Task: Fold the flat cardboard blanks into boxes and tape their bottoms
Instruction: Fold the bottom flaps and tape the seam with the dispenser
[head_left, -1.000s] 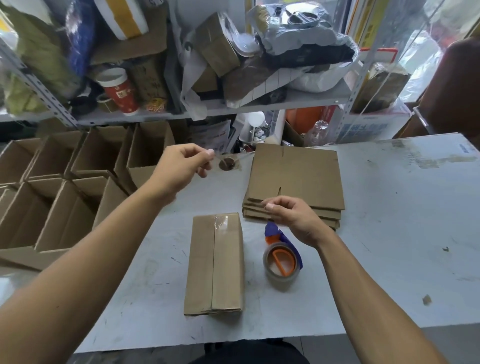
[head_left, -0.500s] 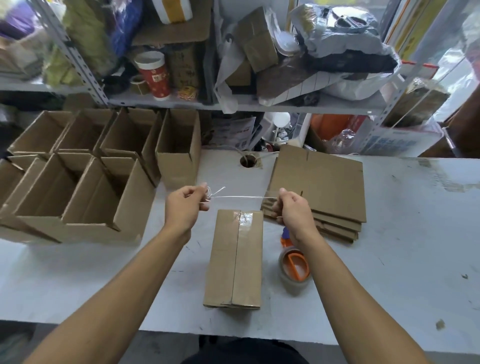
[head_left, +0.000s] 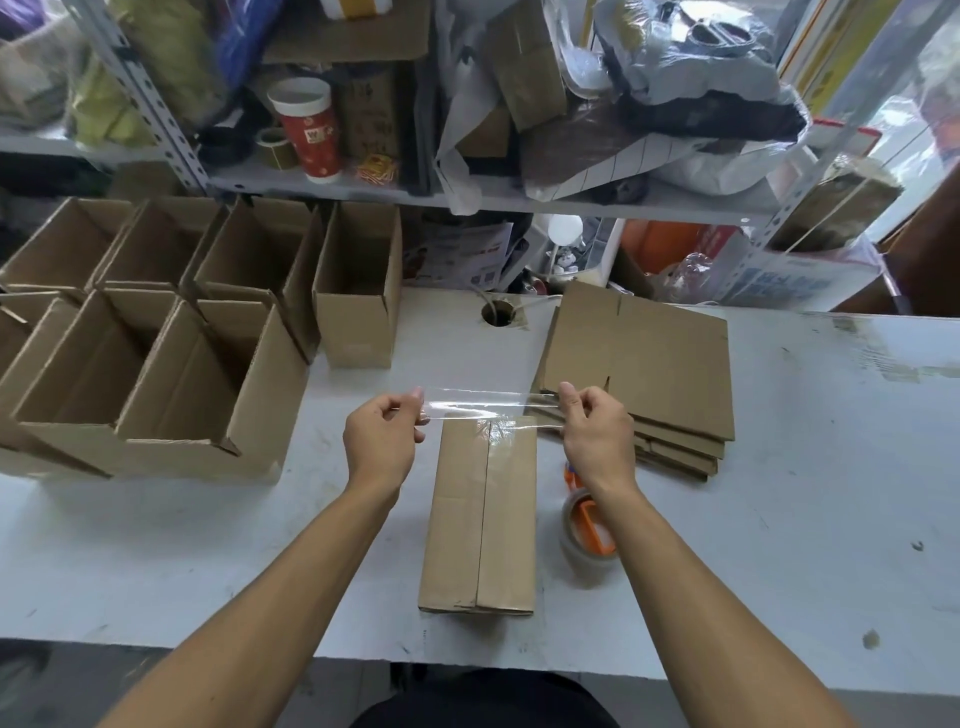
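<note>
Tape strip stretches clear between both hands above the folded box; left grip and right grip each pinch one end.

1. The tape strip at centre frame is clear, glossy film, catching white glints.
2. The box below it is matt brown cardboard, like the flat blanks at right centre and the open boxes on the left.
3. The table is white, smooth, scuffed and stained.
4. The tape roll, lower centre, looks translucent, its orange holder plastic.
5. The shelf upright, upper left, is perforated grey metal.
</note>
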